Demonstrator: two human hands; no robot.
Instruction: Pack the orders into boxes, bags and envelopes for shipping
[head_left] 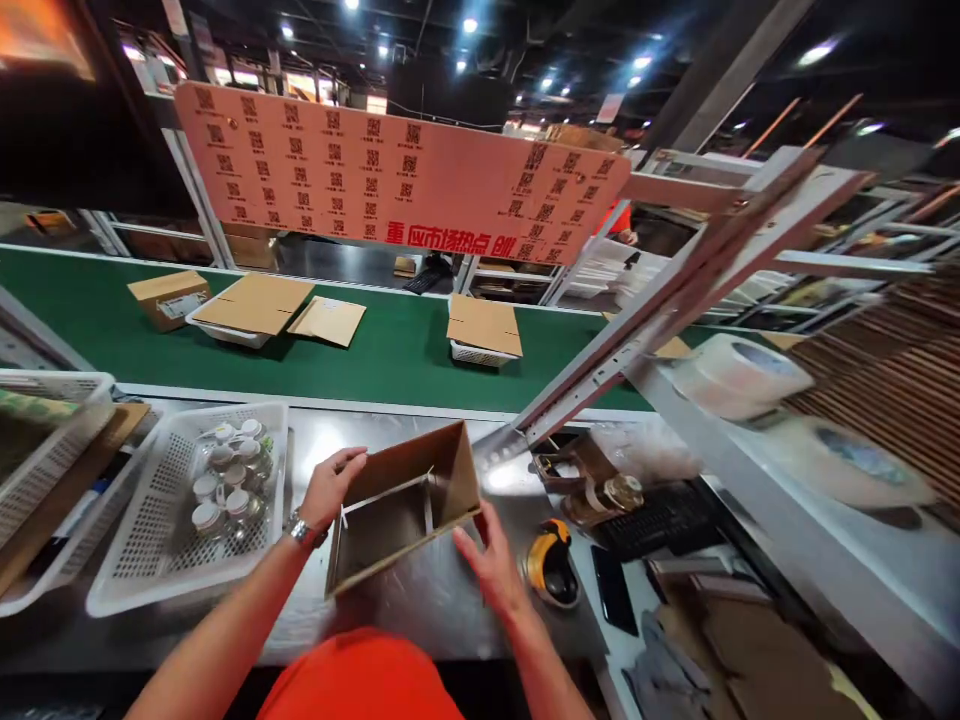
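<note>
A brown cardboard box (454,468) is held between my two hands over the metal work table (315,430), its top open toward me. My left hand (328,492) grips its left side, fingers over the upper edge. At the right corner, my right hand (491,560) is closed on the wall, with the thumb along the near side. Light shows along the inner lower edges; I cannot tell whether the bottom is closed. Left of the box stands a white plastic basket (124,570) with several clear, white-capped bottles (234,478).
Behind the table runs a green conveyor belt (397,350) carrying cardboard-topped baskets (484,328) and a small carton (171,298). To the right are a yellow-black scanner (553,565), a phone (615,590), a keyboard (660,522) and tape rolls (739,375) on a shelf beside a slanted metal post (637,330).
</note>
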